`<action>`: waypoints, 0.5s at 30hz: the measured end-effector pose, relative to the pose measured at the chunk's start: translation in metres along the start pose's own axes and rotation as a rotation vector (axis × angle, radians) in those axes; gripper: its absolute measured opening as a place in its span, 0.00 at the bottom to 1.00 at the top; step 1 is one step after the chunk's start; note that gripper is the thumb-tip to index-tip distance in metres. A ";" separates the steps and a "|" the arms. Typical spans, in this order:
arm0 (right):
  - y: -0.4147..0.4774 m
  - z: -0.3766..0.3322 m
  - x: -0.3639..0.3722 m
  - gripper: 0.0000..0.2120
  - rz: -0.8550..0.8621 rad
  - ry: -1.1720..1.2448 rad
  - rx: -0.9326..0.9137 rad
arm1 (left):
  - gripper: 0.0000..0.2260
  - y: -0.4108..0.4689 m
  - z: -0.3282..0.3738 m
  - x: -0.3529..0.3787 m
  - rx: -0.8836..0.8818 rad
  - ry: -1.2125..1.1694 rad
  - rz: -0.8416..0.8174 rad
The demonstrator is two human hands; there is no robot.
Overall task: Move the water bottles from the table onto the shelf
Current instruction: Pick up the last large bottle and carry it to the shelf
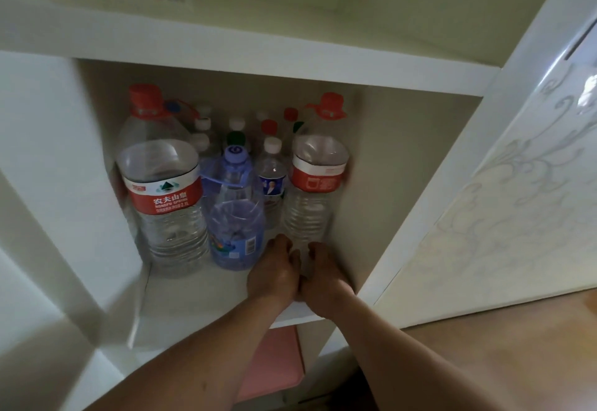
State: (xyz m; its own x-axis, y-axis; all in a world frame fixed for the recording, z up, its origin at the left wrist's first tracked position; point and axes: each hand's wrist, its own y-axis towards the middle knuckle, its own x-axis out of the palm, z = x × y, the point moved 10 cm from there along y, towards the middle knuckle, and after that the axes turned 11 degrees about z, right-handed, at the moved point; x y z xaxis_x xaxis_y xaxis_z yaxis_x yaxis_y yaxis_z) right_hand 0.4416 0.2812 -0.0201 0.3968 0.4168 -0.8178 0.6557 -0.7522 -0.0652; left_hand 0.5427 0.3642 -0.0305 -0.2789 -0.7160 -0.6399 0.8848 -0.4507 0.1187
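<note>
My left hand and right hand sat side by side on the shelf, fingers loosely curled around the base of the big bottle at the right. It looked heavy and slick, best held low; more bottles crowded behind.
</note>
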 end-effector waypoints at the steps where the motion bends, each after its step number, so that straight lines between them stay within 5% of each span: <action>1: 0.004 0.000 0.004 0.38 -0.031 0.000 0.002 | 0.07 0.003 0.000 0.001 0.008 0.027 0.011; 4: 0.013 0.003 0.016 0.47 -0.102 -0.057 0.035 | 0.14 0.007 -0.002 0.001 0.050 0.094 0.059; 15: 0.018 0.000 0.019 0.35 -0.130 -0.101 0.008 | 0.19 0.007 -0.004 0.008 0.118 0.156 0.088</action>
State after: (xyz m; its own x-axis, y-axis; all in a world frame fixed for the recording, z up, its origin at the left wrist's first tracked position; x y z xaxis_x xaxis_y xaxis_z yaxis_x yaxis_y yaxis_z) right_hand 0.4609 0.2759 -0.0364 0.2424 0.4577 -0.8554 0.6922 -0.6994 -0.1780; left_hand 0.5479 0.3578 -0.0374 -0.1332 -0.6683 -0.7319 0.8510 -0.4557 0.2612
